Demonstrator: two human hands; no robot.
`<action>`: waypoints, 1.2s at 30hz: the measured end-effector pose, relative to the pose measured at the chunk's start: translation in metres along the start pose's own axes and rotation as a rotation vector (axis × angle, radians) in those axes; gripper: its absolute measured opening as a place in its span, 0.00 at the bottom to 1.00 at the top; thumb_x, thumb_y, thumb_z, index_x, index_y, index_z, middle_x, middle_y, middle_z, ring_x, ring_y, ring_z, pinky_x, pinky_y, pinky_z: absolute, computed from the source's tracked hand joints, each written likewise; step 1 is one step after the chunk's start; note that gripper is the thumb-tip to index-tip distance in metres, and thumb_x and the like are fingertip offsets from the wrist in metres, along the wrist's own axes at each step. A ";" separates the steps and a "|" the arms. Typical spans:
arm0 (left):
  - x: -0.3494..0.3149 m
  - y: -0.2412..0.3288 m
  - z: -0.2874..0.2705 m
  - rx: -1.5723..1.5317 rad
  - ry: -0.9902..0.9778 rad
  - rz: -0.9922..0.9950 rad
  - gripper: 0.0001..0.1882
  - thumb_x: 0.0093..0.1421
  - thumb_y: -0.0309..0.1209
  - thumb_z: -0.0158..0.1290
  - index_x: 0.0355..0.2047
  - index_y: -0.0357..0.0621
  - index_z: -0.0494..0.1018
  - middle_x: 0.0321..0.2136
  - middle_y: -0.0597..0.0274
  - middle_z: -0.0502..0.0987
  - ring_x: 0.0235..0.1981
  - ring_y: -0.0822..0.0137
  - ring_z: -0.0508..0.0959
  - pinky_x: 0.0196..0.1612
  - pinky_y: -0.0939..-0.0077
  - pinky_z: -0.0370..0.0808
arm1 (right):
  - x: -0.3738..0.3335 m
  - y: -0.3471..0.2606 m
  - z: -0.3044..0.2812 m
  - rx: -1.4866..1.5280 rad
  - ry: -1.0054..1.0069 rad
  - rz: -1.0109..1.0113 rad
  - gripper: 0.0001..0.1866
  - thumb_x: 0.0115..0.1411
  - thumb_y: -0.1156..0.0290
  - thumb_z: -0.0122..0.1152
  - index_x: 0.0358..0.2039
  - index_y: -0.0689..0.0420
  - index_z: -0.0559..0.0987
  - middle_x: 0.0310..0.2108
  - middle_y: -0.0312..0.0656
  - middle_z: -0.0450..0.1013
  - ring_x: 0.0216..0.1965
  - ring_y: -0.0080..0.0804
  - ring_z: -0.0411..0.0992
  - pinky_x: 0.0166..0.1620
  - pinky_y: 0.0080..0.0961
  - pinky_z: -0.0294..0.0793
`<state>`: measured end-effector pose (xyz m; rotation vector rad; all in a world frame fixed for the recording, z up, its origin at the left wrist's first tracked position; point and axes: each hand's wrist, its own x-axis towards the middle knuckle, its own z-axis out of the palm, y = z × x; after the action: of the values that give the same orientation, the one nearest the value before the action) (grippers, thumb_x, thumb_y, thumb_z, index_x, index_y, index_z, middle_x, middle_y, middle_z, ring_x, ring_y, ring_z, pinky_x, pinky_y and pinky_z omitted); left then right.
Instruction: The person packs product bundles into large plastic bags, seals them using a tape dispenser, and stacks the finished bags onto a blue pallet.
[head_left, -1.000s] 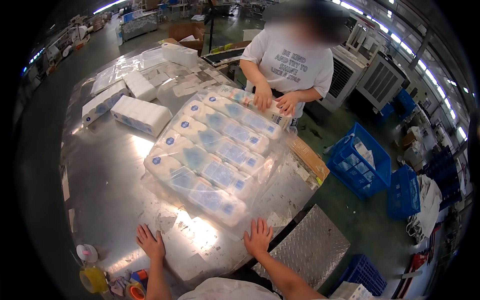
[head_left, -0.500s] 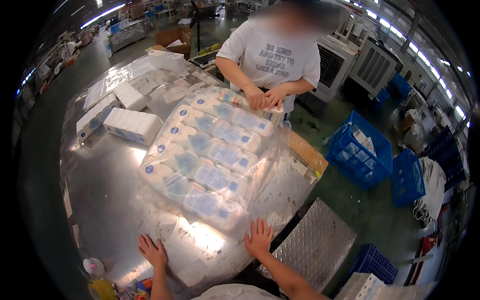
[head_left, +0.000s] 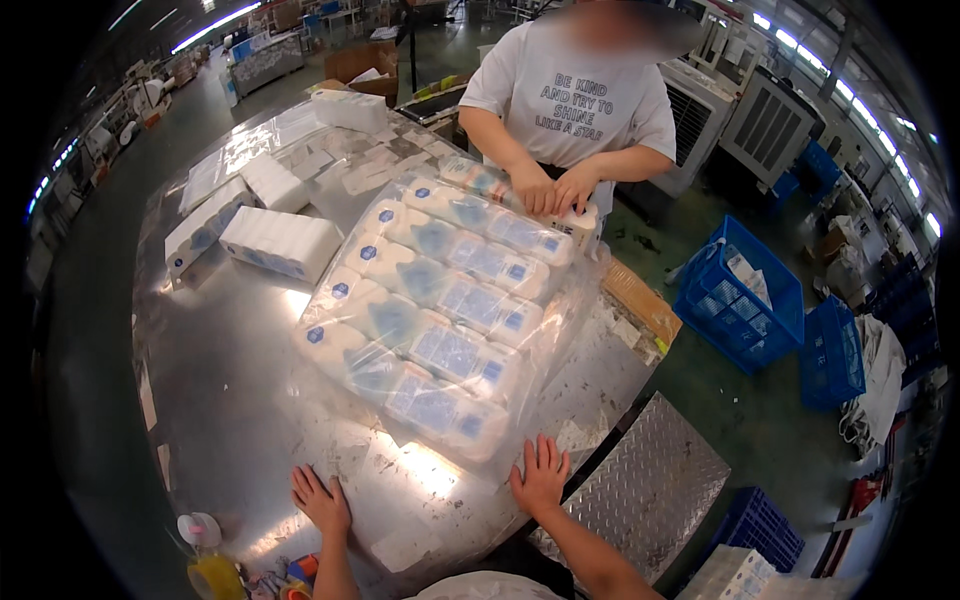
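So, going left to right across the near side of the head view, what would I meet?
Yellow tape roll, your left hand, your right hand, diamond-tread metal plate, dark blue plastic crate.

You're facing a co-worker [head_left: 630,163] wearing a white T-shirt [head_left: 580,95] carrying four lines of dark capitals. Blue emblems [head_left: 368,252] and blue print panels [head_left: 487,302] are marking the bagged packs [head_left: 432,312], fine print blurring out. The smaller blue crate [head_left: 833,355] is showing pale, unreadable characters.
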<state>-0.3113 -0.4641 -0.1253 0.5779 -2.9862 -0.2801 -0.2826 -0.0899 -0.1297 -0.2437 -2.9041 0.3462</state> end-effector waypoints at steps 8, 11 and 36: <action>0.007 0.003 0.007 0.014 0.005 0.007 0.33 0.60 0.42 0.46 0.62 0.38 0.53 0.64 0.49 0.51 0.65 0.54 0.49 0.64 0.54 0.42 | 0.002 0.001 0.000 -0.020 -0.002 0.018 0.29 0.54 0.56 0.53 0.54 0.57 0.68 0.59 0.49 0.56 0.62 0.47 0.51 0.60 0.55 0.45; 0.001 -0.001 0.003 0.021 0.026 -0.003 0.34 0.59 0.42 0.46 0.61 0.38 0.53 0.64 0.49 0.51 0.65 0.54 0.50 0.64 0.55 0.42 | 0.003 -0.001 -0.001 -0.013 0.002 -0.001 0.28 0.53 0.56 0.53 0.53 0.56 0.68 0.59 0.48 0.57 0.61 0.47 0.52 0.59 0.55 0.46; 0.006 -0.001 0.004 0.072 0.016 0.021 0.33 0.61 0.42 0.43 0.62 0.37 0.52 0.64 0.50 0.49 0.65 0.53 0.49 0.64 0.55 0.44 | 0.005 0.000 -0.002 0.028 -0.067 0.013 0.30 0.51 0.58 0.53 0.52 0.60 0.67 0.60 0.51 0.55 0.62 0.49 0.49 0.60 0.57 0.42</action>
<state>-0.3167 -0.4663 -0.1289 0.5530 -2.9956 -0.1662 -0.2869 -0.0890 -0.1271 -0.2515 -2.9620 0.4047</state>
